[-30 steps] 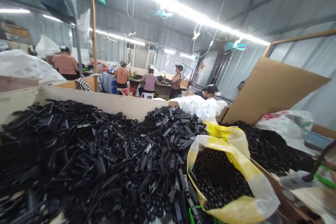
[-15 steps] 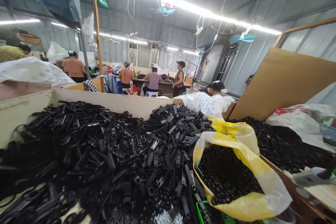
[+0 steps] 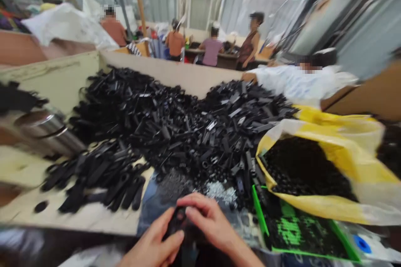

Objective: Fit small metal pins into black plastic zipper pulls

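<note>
Both my hands are low in the middle of the view, fingers pinched together on one small black plastic part (image 3: 177, 221). My left hand (image 3: 153, 245) grips it from below left and my right hand (image 3: 210, 222) from the upper right. Just beyond them lie a little heap of small silvery pieces (image 3: 221, 192) and a big pile of black plastic parts (image 3: 188, 129) spread over the table. The picture is blurred by motion.
A yellow plastic bag (image 3: 328, 162) of small black round pieces stands at the right, over a green tray (image 3: 260, 217). A shiny metal cylinder (image 3: 46, 131) lies at the left. A pale board wall (image 3: 188, 75) bounds the table behind. Several people work at benches beyond it.
The camera has tipped downward from the hall and ceiling to the table. My two hands, unseen before, have come into view holding a black part.
</note>
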A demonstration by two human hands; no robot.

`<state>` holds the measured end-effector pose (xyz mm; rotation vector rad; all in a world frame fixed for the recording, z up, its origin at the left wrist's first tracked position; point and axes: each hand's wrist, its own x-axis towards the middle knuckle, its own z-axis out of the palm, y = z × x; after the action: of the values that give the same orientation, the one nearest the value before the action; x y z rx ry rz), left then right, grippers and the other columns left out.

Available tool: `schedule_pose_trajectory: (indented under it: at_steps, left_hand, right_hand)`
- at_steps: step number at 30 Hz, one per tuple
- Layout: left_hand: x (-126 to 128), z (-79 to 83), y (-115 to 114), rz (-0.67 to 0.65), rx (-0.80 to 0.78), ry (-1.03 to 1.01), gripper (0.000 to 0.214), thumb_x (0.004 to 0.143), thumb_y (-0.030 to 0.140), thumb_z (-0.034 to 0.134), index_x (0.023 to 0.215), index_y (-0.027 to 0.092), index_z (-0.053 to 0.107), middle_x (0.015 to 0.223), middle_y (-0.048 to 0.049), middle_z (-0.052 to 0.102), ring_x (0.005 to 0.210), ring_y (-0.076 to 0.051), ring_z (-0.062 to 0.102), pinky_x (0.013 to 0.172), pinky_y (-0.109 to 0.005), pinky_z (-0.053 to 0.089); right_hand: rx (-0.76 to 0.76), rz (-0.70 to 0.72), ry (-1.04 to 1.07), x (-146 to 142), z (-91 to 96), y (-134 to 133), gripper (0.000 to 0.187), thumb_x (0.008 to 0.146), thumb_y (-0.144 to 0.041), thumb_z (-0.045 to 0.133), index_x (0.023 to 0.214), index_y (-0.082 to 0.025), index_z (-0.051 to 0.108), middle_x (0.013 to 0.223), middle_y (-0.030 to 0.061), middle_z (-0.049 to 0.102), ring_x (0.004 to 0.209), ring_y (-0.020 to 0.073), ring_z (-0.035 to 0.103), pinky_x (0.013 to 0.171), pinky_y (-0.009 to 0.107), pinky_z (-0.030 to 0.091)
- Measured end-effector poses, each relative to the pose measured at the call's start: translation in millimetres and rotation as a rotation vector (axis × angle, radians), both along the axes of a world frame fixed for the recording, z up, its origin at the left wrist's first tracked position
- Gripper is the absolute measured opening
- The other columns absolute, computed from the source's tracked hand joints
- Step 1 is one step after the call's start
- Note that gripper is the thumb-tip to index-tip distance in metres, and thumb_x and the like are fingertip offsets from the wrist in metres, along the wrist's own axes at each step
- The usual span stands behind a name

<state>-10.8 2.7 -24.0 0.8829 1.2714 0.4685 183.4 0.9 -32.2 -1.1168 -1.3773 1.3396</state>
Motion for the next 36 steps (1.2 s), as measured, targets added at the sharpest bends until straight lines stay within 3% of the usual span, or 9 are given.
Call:
schedule_pose_trajectory:
  at_steps: [2, 4, 7, 10, 14, 21, 25, 29, 36]
  left_hand:
    - [2, -1.9, -3, -0.080, -0.094, 0.052, 0.099, 0.075, 0.046, 0.082, 0.155, 0.011, 0.035, 0.068, 0.0015, 0.065, 0.052, -0.013, 0.053, 0.044, -0.022, 0.033]
    - [5, 2.6, -2, -0.124, -0.120, 0.080, 0.100, 0.079, 0.044, 0.075, 0.158, 0.007, 0.026, 0.060, 0.0060, 0.059, 0.046, -0.011, 0.044, 0.043, -0.021, 0.028]
    - [7, 15.3, -3, -0.161, -0.137, 0.063, 0.095, 0.082, 0.041, 0.069, 0.157, 0.004, 0.023, 0.057, 0.0070, 0.058, 0.043, -0.009, 0.040, 0.046, -0.023, 0.030]
    - [6, 22.7, -7, -0.146, -0.156, -0.086, 0.102, 0.079, 0.045, 0.073, 0.156, 0.002, 0.022, 0.062, 0.0041, 0.062, 0.045, -0.009, 0.046, 0.052, -0.024, 0.035]
    - [2, 17.4, -14, -0.058, -0.238, -0.212, 0.112, 0.079, 0.050, 0.073, 0.159, 0.004, 0.011, 0.065, 0.0021, 0.066, 0.050, -0.011, 0.050, 0.057, -0.024, 0.038]
    - [1, 7.7, -18, -0.057, -0.270, -0.210, 0.126, 0.073, 0.057, 0.076, 0.159, 0.001, 0.004, 0.059, 0.0070, 0.057, 0.049, -0.007, 0.033, 0.050, -0.023, 0.020]
    - [-3, 12.3, -17, -0.101, -0.351, -0.256, 0.125, 0.071, 0.056, 0.077, 0.158, 0.001, 0.006, 0.059, 0.0077, 0.053, 0.052, -0.008, 0.031, 0.050, -0.024, 0.014]
    - [-4, 14.3, -17, -0.121, -0.376, -0.280, 0.111, 0.071, 0.053, 0.077, 0.153, 0.003, 0.022, 0.061, 0.0068, 0.053, 0.054, -0.008, 0.032, 0.049, -0.024, 0.011]
    - [-6, 0.2, -27, -0.133, -0.394, -0.252, 0.092, 0.078, 0.047, 0.071, 0.149, 0.007, 0.029, 0.058, 0.0071, 0.053, 0.050, -0.009, 0.032, 0.047, -0.024, 0.011]
  right_hand:
    - [-0.048, -0.015, 0.003, -2, -5.5, -1, 0.037, 0.096, -0.054, 0.065, 0.116, -0.026, 0.078, 0.102, 0.0048, 0.069, 0.096, 0.0219, 0.066, 0.087, 0.034, 0.053]
    - [-0.088, -0.011, -0.001, -3, -8.5, -3, 0.037, 0.096, -0.055, 0.065, 0.117, -0.027, 0.078, 0.098, 0.0038, 0.066, 0.090, 0.0200, 0.065, 0.081, 0.032, 0.053]
    - [-0.125, 0.000, 0.016, -4, -11.1, -7, 0.036, 0.094, -0.054, 0.066, 0.113, -0.027, 0.079, 0.092, 0.0026, 0.063, 0.084, 0.0183, 0.063, 0.075, 0.029, 0.052]
    - [-0.152, -0.002, 0.031, -4, -13.5, -9, 0.035, 0.094, -0.054, 0.067, 0.111, -0.027, 0.080, 0.090, 0.0015, 0.060, 0.081, 0.0170, 0.061, 0.073, 0.027, 0.051]
    - [-0.199, 0.012, 0.068, -5, -14.9, -11, 0.039, 0.092, -0.058, 0.068, 0.110, -0.026, 0.080, 0.090, 0.0009, 0.056, 0.079, 0.0163, 0.060, 0.071, 0.027, 0.050]
    - [-0.161, -0.012, -0.040, -5, -18.9, -16, 0.039, 0.089, -0.055, 0.073, 0.112, -0.025, 0.080, 0.081, -0.0013, 0.053, 0.068, 0.0140, 0.050, 0.063, 0.026, 0.043]
    - [-0.086, 0.071, -0.060, -2, -18.7, -20, 0.032, 0.095, -0.046, 0.069, 0.117, -0.025, 0.079, 0.094, 0.0033, 0.063, 0.083, 0.0178, 0.058, 0.074, 0.029, 0.048]
    - [-0.069, 0.130, -0.116, 3, -18.5, -24, 0.030, 0.098, -0.041, 0.066, 0.122, -0.026, 0.077, 0.100, 0.0044, 0.065, 0.093, 0.0194, 0.061, 0.082, 0.031, 0.049]
    - [-0.040, 0.213, -0.186, 3, -17.3, -31, 0.028, 0.102, -0.029, 0.062, 0.127, -0.028, 0.074, 0.105, 0.0042, 0.067, 0.096, 0.0194, 0.064, 0.084, 0.030, 0.049]
